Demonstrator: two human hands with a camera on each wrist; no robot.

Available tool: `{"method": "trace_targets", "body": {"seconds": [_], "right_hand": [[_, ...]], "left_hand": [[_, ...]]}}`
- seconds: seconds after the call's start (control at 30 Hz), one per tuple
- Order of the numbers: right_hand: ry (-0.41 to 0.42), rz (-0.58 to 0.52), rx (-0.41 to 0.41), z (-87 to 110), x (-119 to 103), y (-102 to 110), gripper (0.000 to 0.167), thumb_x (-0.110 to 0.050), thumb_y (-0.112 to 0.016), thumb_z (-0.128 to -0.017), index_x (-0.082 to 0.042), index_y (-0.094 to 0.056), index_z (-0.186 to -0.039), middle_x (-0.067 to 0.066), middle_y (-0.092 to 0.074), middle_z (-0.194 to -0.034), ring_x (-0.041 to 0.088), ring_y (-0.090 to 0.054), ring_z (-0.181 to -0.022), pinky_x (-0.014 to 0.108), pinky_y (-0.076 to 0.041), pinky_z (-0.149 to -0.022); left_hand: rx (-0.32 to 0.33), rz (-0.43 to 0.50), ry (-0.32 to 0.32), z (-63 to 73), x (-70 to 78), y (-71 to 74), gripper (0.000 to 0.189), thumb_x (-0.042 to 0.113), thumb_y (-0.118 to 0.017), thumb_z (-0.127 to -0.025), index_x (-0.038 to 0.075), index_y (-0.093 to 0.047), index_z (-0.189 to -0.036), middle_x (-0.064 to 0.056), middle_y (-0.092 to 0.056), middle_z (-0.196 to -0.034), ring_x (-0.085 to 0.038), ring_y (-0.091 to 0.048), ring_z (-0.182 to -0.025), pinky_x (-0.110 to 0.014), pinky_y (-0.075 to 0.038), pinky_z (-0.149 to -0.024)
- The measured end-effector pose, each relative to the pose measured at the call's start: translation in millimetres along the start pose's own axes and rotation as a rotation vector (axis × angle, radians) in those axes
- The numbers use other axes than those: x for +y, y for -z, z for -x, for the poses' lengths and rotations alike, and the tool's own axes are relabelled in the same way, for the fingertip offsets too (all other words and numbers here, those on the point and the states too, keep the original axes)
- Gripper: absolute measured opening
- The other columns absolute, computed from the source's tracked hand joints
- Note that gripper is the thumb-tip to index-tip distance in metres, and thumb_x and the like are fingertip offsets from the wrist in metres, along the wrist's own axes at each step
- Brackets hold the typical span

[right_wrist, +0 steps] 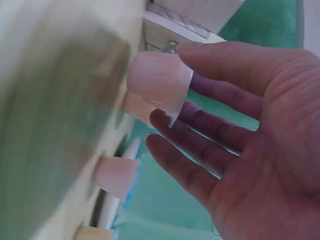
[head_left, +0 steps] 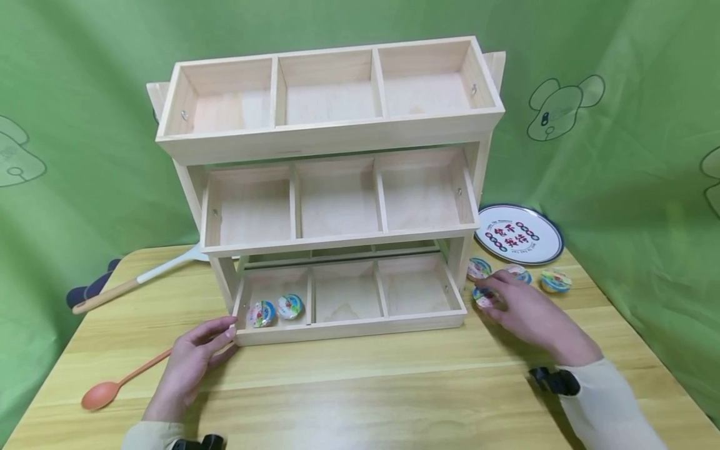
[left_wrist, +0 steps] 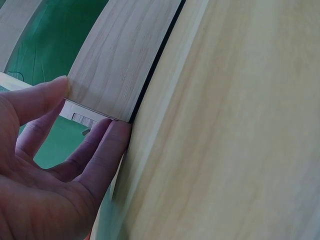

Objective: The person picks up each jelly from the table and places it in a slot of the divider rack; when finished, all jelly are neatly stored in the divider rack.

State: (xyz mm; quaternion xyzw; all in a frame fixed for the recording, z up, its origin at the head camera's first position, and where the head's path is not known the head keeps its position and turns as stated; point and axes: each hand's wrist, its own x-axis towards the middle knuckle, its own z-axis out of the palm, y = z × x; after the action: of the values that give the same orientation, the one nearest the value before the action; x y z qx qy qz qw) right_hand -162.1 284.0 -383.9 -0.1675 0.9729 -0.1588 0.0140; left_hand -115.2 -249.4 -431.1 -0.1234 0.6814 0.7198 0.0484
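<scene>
My right hand (head_left: 520,312) pinches a small jelly cup (right_wrist: 157,80) between thumb and fingertips, beside the right end of a three-tier wooden rack (head_left: 332,137). The cup is pink, with a printed foil lid seen from above. At the rack's lower left front corner, my left hand (head_left: 194,356) grips the end of the bottom tray (head_left: 349,331), thumb at the upper edge and fingertips lower down. Two jelly cups (head_left: 290,306) sit in that tray's left compartment. Around the right hand stand more cups: one (head_left: 479,268) against the rack, one (head_left: 519,273) partly behind the hand, and a yellowish one (head_left: 555,281) farther right.
Behind the loose cups, a white plate (head_left: 520,234) with a dark blue rim lies at the back right. An orange spoon (head_left: 101,395) is left of my left hand. A wooden-handled utensil (head_left: 135,282) reaches behind the rack. Green cloth (head_left: 619,156) hangs around the table.
</scene>
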Motion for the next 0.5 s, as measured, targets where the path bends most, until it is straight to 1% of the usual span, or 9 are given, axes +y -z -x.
{"method": "trace_targets", "body": {"seconds": [0.1,0.3,0.37,0.5], "right_hand": [[0.008,-0.003,0.009,4.0,-4,7,0.049,-0.015,-0.071,-0.090,-0.001,-0.056,-0.135,0.021,-0.054,-0.124,0.044,-0.056,-0.106,0.067,-0.049,-0.091],[0.014,0.014,0.017,10.6,-14,18,0.049,-0.018,-0.070,-0.091,-0.004,-0.056,-0.135,0.020,-0.053,-0.127,0.043,-0.058,-0.105,0.069,-0.049,-0.089],[0.032,0.021,0.019,12.0,-18,21,0.049,-0.019,-0.070,-0.091,-0.003,-0.056,-0.135,0.021,-0.053,-0.127,0.043,-0.058,-0.104,0.069,-0.050,-0.087],[0.077,0.014,0.035,13.8,-27,25,0.049,-0.019,-0.072,-0.090,-0.004,-0.057,-0.134,0.021,-0.054,-0.128,0.043,-0.058,-0.105,0.067,-0.050,-0.088]], "left_hand": [[-0.001,0.000,-0.006,0.2,-0.2,0.0,0.035,0.005,-0.068,-0.092,-0.005,-0.061,-0.126,-0.014,-0.053,-0.125,-0.014,-0.061,-0.105,-0.036,-0.054,-0.097],[-0.002,0.000,-0.012,-0.4,-1.1,0.3,0.035,0.005,-0.068,-0.092,-0.003,-0.062,-0.125,-0.014,-0.053,-0.125,-0.015,-0.061,-0.104,-0.035,-0.054,-0.096],[-0.001,0.006,-0.011,-0.6,-1.2,0.4,0.033,0.005,-0.068,-0.092,-0.002,-0.064,-0.124,-0.014,-0.053,-0.125,-0.015,-0.061,-0.104,-0.035,-0.054,-0.096],[0.005,0.006,-0.007,-0.5,-1.4,0.4,0.033,0.005,-0.068,-0.092,-0.002,-0.063,-0.125,-0.014,-0.053,-0.125,-0.014,-0.061,-0.104,-0.035,-0.054,-0.096]]}}
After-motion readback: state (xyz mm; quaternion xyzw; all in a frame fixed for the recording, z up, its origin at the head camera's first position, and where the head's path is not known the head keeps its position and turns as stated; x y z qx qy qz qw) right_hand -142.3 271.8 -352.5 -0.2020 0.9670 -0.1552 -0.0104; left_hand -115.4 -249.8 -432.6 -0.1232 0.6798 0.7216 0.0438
